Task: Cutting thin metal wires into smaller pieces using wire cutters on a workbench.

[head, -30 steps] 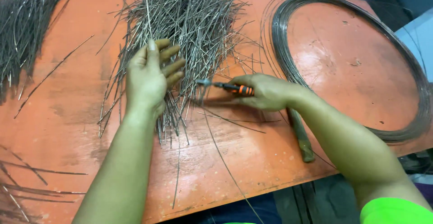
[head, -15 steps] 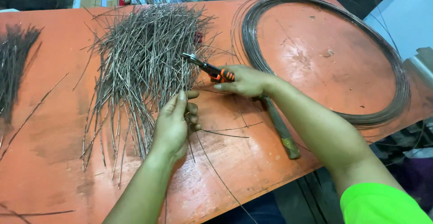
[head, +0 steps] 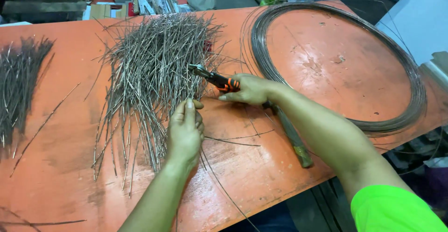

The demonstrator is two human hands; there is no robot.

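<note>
Orange-handled pliers [head: 218, 79] gripped in right hand [head: 249, 89] | left hand [head: 185, 131] pinching wire [head: 219, 180], end cut off

Pliers [head: 215, 78] over the heap of cut wire pieces [head: 149, 82], one long wire [head: 219, 180] trailing off the front edge.

The pliers are slim, dark-jawed with orange-and-black handles, lying nearly flat and pointing up-left, their nose right over the heap's right-hand edge. The cut pieces are thin, dull grey-brown rods, piled thick and criss-crossed at the far end, fanning out into loose straggling ends toward the near side of the orange worktop. The long wire is a single thin strand, running from beside the heap's near end down to the worktop's front edge, gently curved.
</note>
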